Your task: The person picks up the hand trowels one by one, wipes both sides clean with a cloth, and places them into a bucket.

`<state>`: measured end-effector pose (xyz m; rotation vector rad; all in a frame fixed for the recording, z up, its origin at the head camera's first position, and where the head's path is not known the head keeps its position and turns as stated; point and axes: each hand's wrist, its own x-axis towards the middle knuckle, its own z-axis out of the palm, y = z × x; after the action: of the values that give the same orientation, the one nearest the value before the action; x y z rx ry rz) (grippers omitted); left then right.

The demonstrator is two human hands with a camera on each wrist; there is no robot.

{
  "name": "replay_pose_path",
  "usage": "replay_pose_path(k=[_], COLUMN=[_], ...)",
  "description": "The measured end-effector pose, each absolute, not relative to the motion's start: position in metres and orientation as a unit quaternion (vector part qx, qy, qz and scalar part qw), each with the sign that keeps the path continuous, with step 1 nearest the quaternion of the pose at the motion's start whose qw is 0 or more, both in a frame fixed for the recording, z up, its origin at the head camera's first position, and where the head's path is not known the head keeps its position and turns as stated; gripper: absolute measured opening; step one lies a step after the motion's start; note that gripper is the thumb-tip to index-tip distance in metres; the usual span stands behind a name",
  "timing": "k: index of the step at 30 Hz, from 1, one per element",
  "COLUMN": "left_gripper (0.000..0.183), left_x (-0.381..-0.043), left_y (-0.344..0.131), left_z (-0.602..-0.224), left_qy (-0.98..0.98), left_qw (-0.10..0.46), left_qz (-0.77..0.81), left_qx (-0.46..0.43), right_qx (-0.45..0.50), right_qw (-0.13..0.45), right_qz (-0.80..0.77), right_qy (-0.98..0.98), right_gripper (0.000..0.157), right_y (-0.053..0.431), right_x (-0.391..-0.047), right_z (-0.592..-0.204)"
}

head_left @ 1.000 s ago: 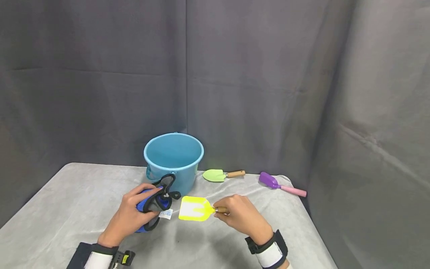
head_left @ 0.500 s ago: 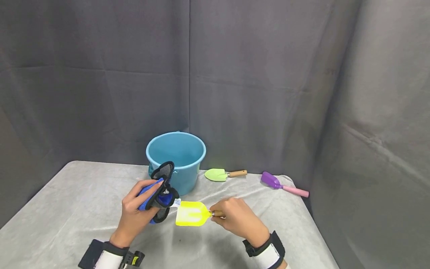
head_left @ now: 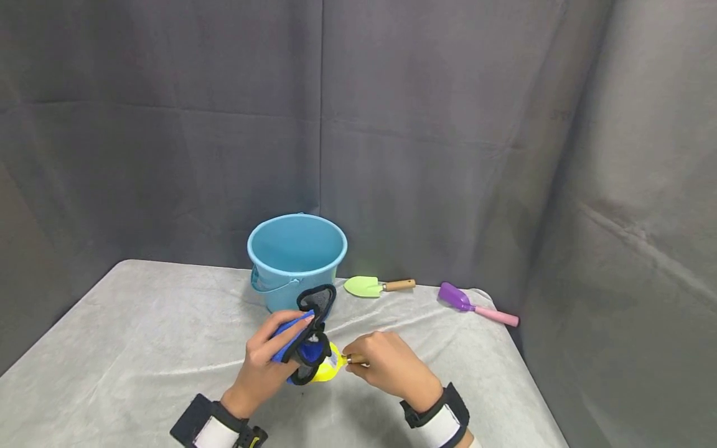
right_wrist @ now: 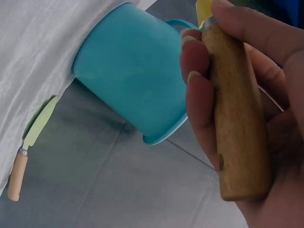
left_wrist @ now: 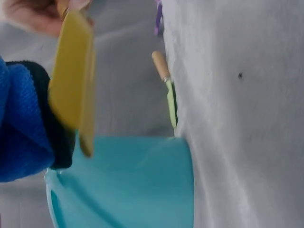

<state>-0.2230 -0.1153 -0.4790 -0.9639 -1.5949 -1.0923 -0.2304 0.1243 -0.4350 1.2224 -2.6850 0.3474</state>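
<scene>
My left hand [head_left: 267, 367] grips a folded blue cloth [head_left: 310, 352] with black edging and a grey side. In my right hand [head_left: 394, 366] is a small yellow shovel [head_left: 330, 368], held by its short wooden handle [right_wrist: 237, 114] with the fingers curled round it. The cloth overlaps most of the yellow blade in the head view. Seen from the left wrist, the blade [left_wrist: 71, 76] stands right beside the cloth's black edge. Both hands are over the front of the table, before the blue bucket.
A light blue bucket [head_left: 297, 274] stands upright at the back of the grey-covered table [head_left: 140, 330]. To its right lie a green trowel [head_left: 363, 287] with a wooden handle and a purple scoop [head_left: 456, 297] with a pink handle. Grey curtains [head_left: 426, 124] enclose the back and sides.
My left hand has moved right with the cloth, which now covers much of the yellow blade. The right hand has shifted slightly left, still holding the shovel.
</scene>
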Motion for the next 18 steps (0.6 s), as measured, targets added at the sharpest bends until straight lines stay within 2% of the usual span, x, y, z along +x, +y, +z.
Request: replay_pose_path(k=[6, 8, 13, 18], left_gripper=[0.043, 0.049, 0.076, 0.080], left_x=[-0.217, -0.215, -0.213, -0.212], left_y=[-0.105, -0.105, -0.102, -0.100], left_z=[-0.485, -0.486, -0.487, -0.489], left_qy=[-0.680, -0.712, -0.811, -0.863], left_qw=[0.413, 0.375, 0.257, 0.174], left_qz=[-0.442, -0.430, -0.372, -0.321], left_qx=[-0.414, -0.409, -0.372, -0.348], right_qx=[0.414, 0.411, 0.394, 0.411], right_qw=[0.108, 0.119, 0.146, 0.144], right_qz=[0.108, 0.105, 0.109, 0.076], right_qy=[-0.897, -0.898, -0.901, -0.897], right_gripper=[0.010, 0.011, 0.027, 0.023], right_y=[0.124, 0.125, 0.129, 0.132], right_x=[-0.230, -0.231, -0.231, -0.235], right_z=[-0.436, -0.435, -0.436, -0.437])
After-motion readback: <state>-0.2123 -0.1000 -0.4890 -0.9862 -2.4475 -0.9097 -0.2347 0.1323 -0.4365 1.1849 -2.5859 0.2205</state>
